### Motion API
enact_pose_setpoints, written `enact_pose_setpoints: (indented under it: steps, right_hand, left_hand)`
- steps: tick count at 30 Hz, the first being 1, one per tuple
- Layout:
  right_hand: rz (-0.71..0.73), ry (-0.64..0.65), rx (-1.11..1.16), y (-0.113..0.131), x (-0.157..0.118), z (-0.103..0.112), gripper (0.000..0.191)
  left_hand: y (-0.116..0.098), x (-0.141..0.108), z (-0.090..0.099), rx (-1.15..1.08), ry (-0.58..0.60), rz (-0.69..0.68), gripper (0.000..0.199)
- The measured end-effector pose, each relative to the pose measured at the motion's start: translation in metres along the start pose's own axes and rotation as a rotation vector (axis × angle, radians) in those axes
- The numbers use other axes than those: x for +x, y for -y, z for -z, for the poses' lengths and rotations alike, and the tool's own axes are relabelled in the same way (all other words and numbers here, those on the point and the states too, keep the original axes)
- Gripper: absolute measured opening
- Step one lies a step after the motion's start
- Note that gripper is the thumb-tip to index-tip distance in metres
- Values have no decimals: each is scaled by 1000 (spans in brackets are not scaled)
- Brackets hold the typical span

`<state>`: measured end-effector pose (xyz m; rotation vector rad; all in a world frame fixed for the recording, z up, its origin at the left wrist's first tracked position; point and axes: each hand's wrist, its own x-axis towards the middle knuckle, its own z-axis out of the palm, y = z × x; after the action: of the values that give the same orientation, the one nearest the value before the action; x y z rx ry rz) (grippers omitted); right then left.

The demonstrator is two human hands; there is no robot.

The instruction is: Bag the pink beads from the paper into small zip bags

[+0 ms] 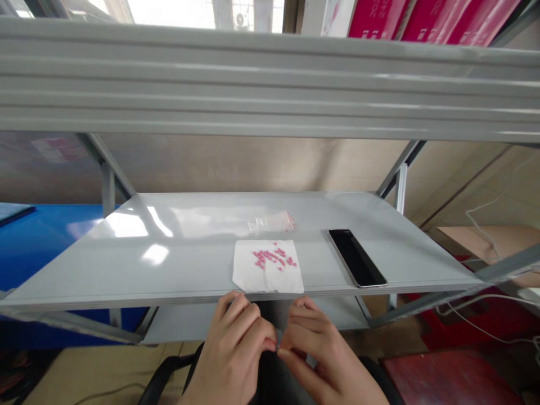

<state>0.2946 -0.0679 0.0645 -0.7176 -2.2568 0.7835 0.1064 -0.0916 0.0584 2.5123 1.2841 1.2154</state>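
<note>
My left hand (238,349) and my right hand (323,351) are held close together just in front of the shelf's near edge, above my lap. Thumb and fingers are pinched on each, and their tips almost meet. Whatever lies between the fingertips is too small to make out. Beyond the hands, a white paper napkin (248,275) lies flat at the shelf's front edge. Small pink beads (270,256) are scattered over it, several of them in short rows. Behind the napkin rests a clear zip bag (272,222) with a reddish strip at its right end.
A phone (358,257) with a dark screen lies right of the napkin on the light grey shelf (189,264). A ridged grey beam (270,84) crosses above, with pink-spined books (426,22) over it. A red stool (455,377) and white cables (485,332) are at lower right.
</note>
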Motion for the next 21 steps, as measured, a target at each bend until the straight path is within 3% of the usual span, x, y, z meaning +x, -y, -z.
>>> enact_pose_setpoints:
  steps: [7, 13, 21]
  right_hand:
    - [-8, 26, -16, 0, -6, 7, 20]
    - [13, -34, 19, -3, -9, 12, 21]
    - [-27, -109, -55, -8, -6, 17, 15]
  left_hand:
    - [3, -1, 8, -51, -26, -26, 29]
    - [4, -2, 10, -213, -82, 88, 26]
    - [4, 1, 17, -142, -118, 40, 29]
